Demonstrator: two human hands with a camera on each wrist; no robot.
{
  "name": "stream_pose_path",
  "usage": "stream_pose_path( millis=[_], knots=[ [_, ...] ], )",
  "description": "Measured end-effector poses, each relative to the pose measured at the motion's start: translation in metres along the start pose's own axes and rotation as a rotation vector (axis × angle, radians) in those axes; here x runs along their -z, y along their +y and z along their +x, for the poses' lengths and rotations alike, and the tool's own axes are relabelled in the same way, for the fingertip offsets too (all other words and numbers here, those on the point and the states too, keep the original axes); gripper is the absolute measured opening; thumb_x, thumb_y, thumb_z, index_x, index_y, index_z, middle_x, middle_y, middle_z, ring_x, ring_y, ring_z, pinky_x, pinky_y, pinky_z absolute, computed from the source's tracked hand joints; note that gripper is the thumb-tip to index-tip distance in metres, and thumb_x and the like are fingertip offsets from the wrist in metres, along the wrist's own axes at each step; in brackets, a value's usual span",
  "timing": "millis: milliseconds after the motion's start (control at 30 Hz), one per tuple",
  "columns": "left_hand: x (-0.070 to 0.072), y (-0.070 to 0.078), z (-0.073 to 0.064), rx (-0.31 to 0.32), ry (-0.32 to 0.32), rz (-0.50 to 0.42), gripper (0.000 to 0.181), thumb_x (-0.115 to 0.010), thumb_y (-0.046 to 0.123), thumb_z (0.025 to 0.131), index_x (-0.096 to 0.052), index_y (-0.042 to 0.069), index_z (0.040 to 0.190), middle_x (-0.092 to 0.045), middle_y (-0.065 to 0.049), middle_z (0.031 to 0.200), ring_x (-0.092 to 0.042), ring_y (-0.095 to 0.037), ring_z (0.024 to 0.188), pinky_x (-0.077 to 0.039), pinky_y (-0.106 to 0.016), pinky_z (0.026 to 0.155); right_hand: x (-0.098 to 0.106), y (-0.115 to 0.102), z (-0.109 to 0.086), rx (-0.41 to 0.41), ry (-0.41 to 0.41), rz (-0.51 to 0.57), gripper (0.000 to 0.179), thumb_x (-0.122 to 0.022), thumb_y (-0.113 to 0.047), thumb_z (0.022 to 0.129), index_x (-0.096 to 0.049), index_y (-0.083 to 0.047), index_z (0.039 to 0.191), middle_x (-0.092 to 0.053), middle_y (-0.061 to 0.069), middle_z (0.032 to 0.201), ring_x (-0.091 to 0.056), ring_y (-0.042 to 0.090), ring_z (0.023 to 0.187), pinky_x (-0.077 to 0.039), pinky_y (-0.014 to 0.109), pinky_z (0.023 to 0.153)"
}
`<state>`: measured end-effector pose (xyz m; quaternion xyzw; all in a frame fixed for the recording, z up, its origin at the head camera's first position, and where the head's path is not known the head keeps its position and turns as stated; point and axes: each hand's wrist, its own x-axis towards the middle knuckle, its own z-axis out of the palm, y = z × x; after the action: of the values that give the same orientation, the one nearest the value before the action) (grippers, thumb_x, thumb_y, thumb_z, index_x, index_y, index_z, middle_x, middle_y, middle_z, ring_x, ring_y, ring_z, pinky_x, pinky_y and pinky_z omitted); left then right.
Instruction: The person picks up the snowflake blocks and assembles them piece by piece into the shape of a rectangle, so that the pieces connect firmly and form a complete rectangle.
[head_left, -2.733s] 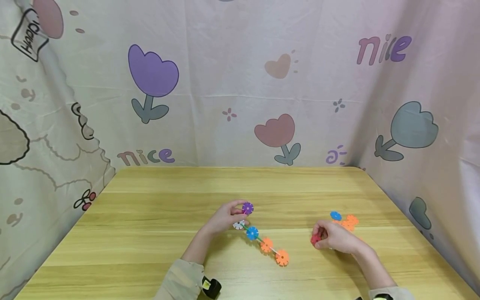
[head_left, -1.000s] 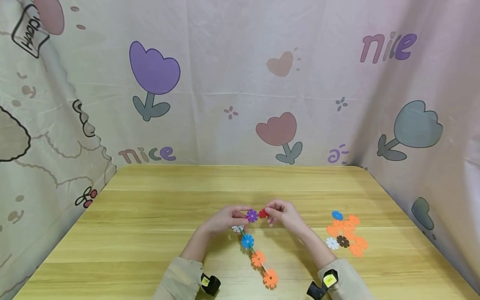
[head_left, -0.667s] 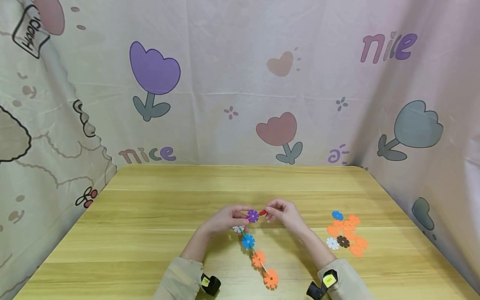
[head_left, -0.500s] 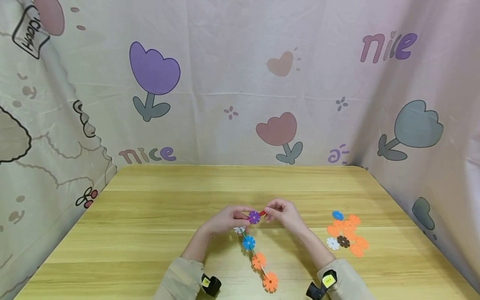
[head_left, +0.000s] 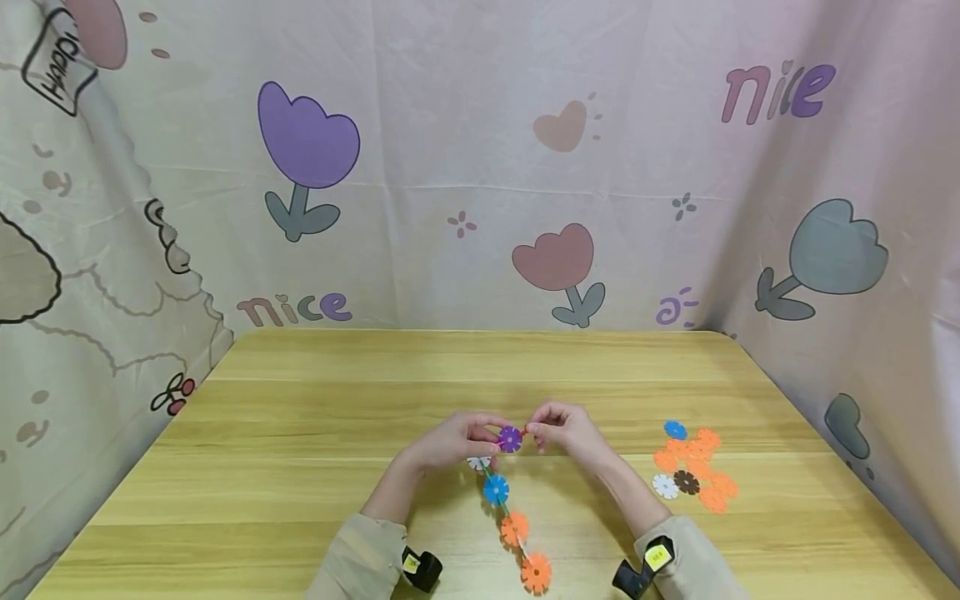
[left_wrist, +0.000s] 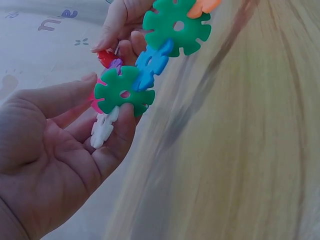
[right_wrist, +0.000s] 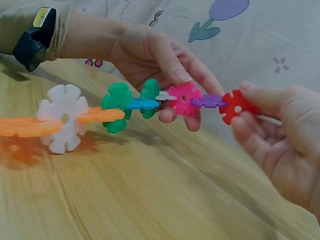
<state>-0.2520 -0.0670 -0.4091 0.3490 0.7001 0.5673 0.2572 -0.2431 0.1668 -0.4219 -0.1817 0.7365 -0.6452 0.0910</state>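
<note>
In the head view my left hand holds a chain of slotted plastic snowflake discs near its far end. Its thumb and fingers grip around the pink disc, with a white disc and a green disc beside the fingers. A purple disc sticks out past the pink one. My right hand pinches a red disc between thumb and fingers, its edge meeting the purple disc's edge. Blue, green and orange discs run down towards me, joined at slots.
Loose discs lie on the wooden table to the right: a blue disc, several orange discs, a white disc and a dark brown disc. A patterned cloth hangs behind the table.
My right hand has brought the red disc left from the loose discs to the purple disc and turned it edge-on. The chain's orange end has swung nearer to me.
</note>
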Motion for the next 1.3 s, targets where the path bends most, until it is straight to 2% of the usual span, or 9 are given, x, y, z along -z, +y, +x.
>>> stream_pose_path(
  millis=[200, 433, 667, 800, 1000, 1133, 1300],
  knots=[
    [0.001, 0.0, -0.001, -0.025, -0.01, -0.006, 0.039, -0.051, 0.002, 0.093, -0.045, -0.007, 0.13, -0.061, -0.032, 0.098, -0.063, -0.039, 0.082, -0.05, -0.036, 0.081, 0.0, 0.002, 0.0, -0.071, -0.061, 0.04, 0.037, -0.065, -0.019, 0.087, -0.057, 0.013, 0.103, -0.063, 0.009, 0.084, -0.062, 0.017, 0.074, -0.054, 0.033, 0.07],
    [0.0, 0.0, -0.001, -0.021, 0.004, -0.029, 0.036, -0.052, 0.003, 0.093, -0.049, -0.005, 0.128, -0.06, -0.033, 0.094, -0.064, -0.027, 0.077, -0.051, -0.033, 0.078, -0.005, -0.005, -0.003, -0.086, -0.002, -0.02, 0.032, -0.064, -0.018, 0.088, -0.059, 0.011, 0.101, -0.066, 0.014, 0.086, -0.065, 0.025, 0.078, -0.053, 0.037, 0.074],
    [-0.001, 0.003, -0.001, -0.034, 0.018, -0.049, 0.034, -0.051, -0.002, 0.093, -0.049, -0.01, 0.126, -0.06, -0.035, 0.099, -0.061, -0.046, 0.083, -0.052, -0.038, 0.079, -0.012, -0.014, -0.005, -0.061, 0.066, -0.067, 0.025, -0.064, -0.01, 0.088, -0.061, 0.013, 0.098, -0.067, 0.017, 0.084, -0.065, 0.035, 0.079, -0.053, 0.042, 0.072],
    [-0.002, 0.002, 0.0, -0.045, 0.021, -0.038, 0.033, -0.05, -0.004, 0.092, -0.049, -0.011, 0.125, -0.059, -0.036, 0.098, -0.058, -0.051, 0.083, -0.052, -0.039, 0.079, -0.016, -0.017, -0.004, -0.073, 0.097, -0.094, 0.023, -0.064, -0.009, 0.087, -0.061, 0.013, 0.097, -0.067, 0.017, 0.083, -0.065, 0.035, 0.077, -0.053, 0.044, 0.072],
    [-0.001, 0.001, 0.0, -0.06, 0.024, -0.026, 0.033, -0.05, -0.005, 0.092, -0.049, -0.012, 0.124, -0.059, -0.037, 0.095, -0.058, -0.051, 0.081, -0.051, -0.044, 0.08, -0.02, -0.019, -0.003, -0.084, 0.132, -0.171, 0.023, -0.068, -0.011, 0.084, -0.064, 0.01, 0.094, -0.067, 0.012, 0.08, -0.066, 0.029, 0.074, -0.054, 0.039, 0.069],
    [0.0, 0.001, 0.0, -0.053, 0.023, -0.032, 0.034, -0.05, -0.005, 0.091, -0.049, -0.011, 0.125, -0.06, -0.035, 0.098, -0.058, -0.051, 0.082, -0.05, -0.045, 0.08, -0.022, -0.02, -0.003, -0.081, 0.123, -0.173, 0.023, -0.069, -0.011, 0.083, -0.064, 0.009, 0.093, -0.067, 0.012, 0.081, -0.066, 0.03, 0.076, -0.054, 0.037, 0.07],
    [0.001, 0.001, 0.001, -0.036, 0.001, -0.036, 0.034, -0.051, -0.003, 0.092, -0.049, -0.009, 0.126, -0.06, -0.034, 0.098, -0.06, -0.047, 0.083, -0.052, -0.041, 0.079, -0.019, -0.019, -0.005, -0.085, 0.093, -0.145, 0.024, -0.068, -0.012, 0.084, -0.062, 0.009, 0.095, -0.067, 0.011, 0.082, -0.066, 0.03, 0.077, -0.054, 0.038, 0.072]
  ],
)
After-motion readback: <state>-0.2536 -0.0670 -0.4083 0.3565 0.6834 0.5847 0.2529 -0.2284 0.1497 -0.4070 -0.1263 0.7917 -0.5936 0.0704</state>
